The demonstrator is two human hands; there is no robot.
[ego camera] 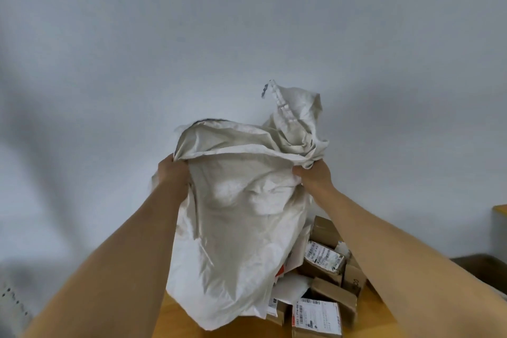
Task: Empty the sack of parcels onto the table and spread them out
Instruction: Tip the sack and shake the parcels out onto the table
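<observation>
At the bottom of the frame, right of centre, a heap of parcels (323, 282) lies on the wooden counter (378, 318). Most are brown cardboard boxes, with a few white mailers among them. The nearest box (317, 318) carries a white shipping label with barcodes and a red strip. Its print is too small and blurred to read. Another labelled box (325, 255) sits higher in the pile, its text likewise illegible, and a brown box at the right edge of the heap shows faint rounded characters, possibly "OO".

Above the heap hangs the off-white woven sack (238, 228), upended and slack, its lower edge draped over the left side of the parcels. The left hand (172, 173) has its grip clamped on the cloth at centre left. The right hand (312, 175) pinches a bunched fold at centre right. A stitched corner of the sack sticks up behind them.

Beyond is a pale wall (247, 22), scuffed with dark marks near the top.
</observation>
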